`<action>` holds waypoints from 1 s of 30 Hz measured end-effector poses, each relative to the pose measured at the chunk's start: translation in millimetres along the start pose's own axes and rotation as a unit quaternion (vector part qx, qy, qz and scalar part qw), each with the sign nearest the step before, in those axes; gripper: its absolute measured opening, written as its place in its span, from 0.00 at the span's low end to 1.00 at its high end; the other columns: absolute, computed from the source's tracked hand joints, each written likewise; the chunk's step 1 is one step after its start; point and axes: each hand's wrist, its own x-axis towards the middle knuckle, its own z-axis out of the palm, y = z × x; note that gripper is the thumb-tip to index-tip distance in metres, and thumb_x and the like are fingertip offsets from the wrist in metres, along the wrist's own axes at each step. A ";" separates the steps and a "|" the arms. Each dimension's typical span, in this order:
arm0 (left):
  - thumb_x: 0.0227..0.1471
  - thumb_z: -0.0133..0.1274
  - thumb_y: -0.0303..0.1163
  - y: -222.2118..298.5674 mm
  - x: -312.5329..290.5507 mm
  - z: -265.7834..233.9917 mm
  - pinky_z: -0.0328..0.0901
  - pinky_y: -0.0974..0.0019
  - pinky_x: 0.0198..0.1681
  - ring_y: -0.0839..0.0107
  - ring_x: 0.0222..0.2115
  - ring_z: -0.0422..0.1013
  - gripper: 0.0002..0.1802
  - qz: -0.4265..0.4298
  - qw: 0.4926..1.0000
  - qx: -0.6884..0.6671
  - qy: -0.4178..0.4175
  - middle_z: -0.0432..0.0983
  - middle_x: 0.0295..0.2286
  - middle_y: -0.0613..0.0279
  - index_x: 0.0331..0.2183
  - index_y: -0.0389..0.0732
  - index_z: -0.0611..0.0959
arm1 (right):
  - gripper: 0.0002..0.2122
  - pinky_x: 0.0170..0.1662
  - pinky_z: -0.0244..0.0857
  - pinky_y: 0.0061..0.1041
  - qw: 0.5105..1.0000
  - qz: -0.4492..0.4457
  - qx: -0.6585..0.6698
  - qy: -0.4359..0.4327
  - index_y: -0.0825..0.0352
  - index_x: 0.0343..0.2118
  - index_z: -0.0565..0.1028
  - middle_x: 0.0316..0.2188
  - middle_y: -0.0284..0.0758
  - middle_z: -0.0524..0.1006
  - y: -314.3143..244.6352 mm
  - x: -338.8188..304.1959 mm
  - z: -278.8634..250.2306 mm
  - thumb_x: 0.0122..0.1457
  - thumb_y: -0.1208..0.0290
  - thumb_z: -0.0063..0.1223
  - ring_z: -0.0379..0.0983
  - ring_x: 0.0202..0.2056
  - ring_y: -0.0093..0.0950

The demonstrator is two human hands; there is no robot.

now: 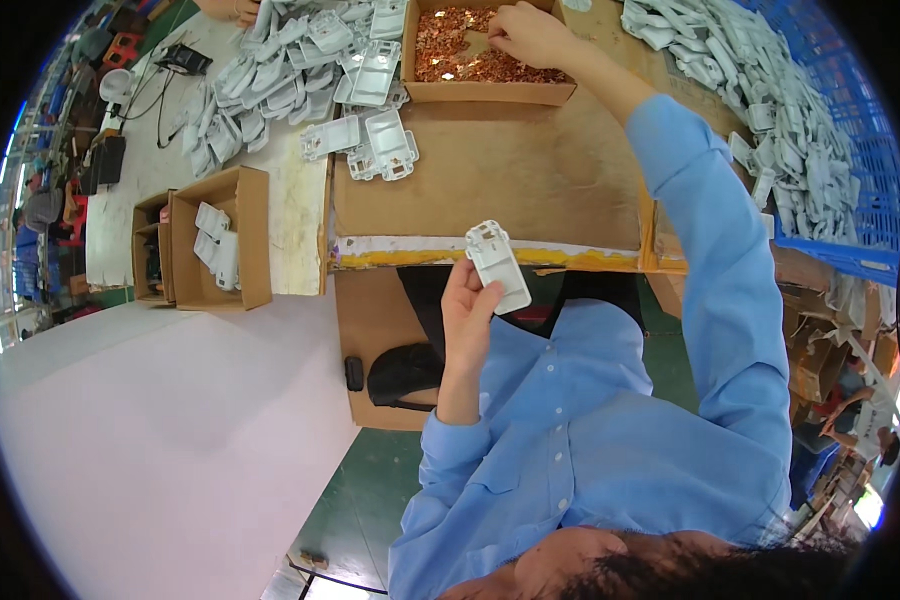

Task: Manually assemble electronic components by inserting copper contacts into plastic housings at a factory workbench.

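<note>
My left hand [466, 305] is closed around a white plastic housing [500, 270], held tilted in front of my body by the table's near edge. Its thumb presses on the housing's face, and small openings show at the upper end. At the far side, my right hand [532, 36] reaches into a shallow cardboard box [490, 93] of small copper-coloured metal pieces [445, 48]. The fingers of that hand are pinched together at the pieces; whatever is between them is too small to make out. A few similar housings [385, 145] lie on the table left of the box.
More white housings [270, 85] are heaped at the far left. A blue crate [820, 80] stands at the right beside a large pile of white parts [770, 120]. Two small cardboard boxes [253, 235] sit on the left, one with housings inside. A black cap [405, 375] lies below the table top.
</note>
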 end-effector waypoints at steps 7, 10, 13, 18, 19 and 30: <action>0.52 0.50 0.21 -8.9 -2.1 -5.6 0.66 0.71 0.48 0.75 0.43 0.71 0.22 -0.031 0.999 -0.016 -0.006 0.75 0.43 0.59 0.50 0.33 0.69 | 0.09 0.47 0.67 0.39 0.992 -0.041 -0.106 -0.057 0.67 0.29 0.79 0.33 0.44 0.78 2.1 21.7 7.4 0.51 0.66 0.53 0.72 0.41 0.43; 0.52 0.50 0.21 -10.5 -1.9 -7.5 0.66 0.70 0.48 0.75 0.43 0.71 0.22 -0.032 0.999 -0.014 -0.005 0.75 0.43 0.59 0.50 0.33 0.69 | 0.09 0.47 0.67 0.39 0.986 -0.144 -0.032 0.074 0.68 0.27 0.79 0.34 0.45 0.78 0.6 5.8 2.9 0.50 0.66 0.54 0.73 0.41 0.43; 0.52 0.50 0.21 -11.9 -0.5 -7.5 0.66 0.70 0.48 0.75 0.42 0.71 0.22 -0.034 0.999 -0.009 -0.010 0.75 0.42 0.58 0.50 0.33 0.69 | 0.10 0.47 0.67 0.40 0.991 -0.006 -0.108 -0.081 0.68 0.28 0.79 0.35 0.46 0.79 -4.4 23.3 3.1 0.50 0.67 0.54 0.73 0.41 0.44; 0.52 0.50 0.20 -10.7 -0.7 -5.3 0.66 0.70 0.47 0.75 0.42 0.72 0.22 -0.029 1.000 -0.008 -0.003 0.75 0.42 0.58 0.51 0.33 0.69 | 0.10 0.48 0.67 0.40 0.990 0.014 -0.106 -0.093 0.69 0.28 0.80 0.35 0.46 0.79 -4.8 24.6 3.6 0.50 0.68 0.54 0.73 0.43 0.44; 0.52 0.50 0.20 -10.1 -0.8 -4.6 0.66 0.70 0.48 0.75 0.42 0.72 0.22 -0.028 1.000 -0.011 -0.001 0.75 0.42 0.58 0.51 0.33 0.69 | 0.09 0.48 0.67 0.40 0.988 0.016 -0.118 -0.103 0.70 0.28 0.80 0.35 0.46 0.79 -3.4 25.2 3.9 0.49 0.68 0.54 0.73 0.43 0.44; 0.52 0.49 0.20 -17.6 0.1 -8.7 0.65 0.70 0.49 0.75 0.44 0.71 0.22 -0.033 0.999 -0.004 -0.014 0.75 0.43 0.59 0.51 0.33 0.69 | 0.08 0.50 0.68 0.41 0.979 0.026 -0.144 -0.140 0.68 0.36 0.77 0.42 0.40 0.77 -8.4 28.1 4.1 0.54 0.74 0.52 0.70 0.48 0.39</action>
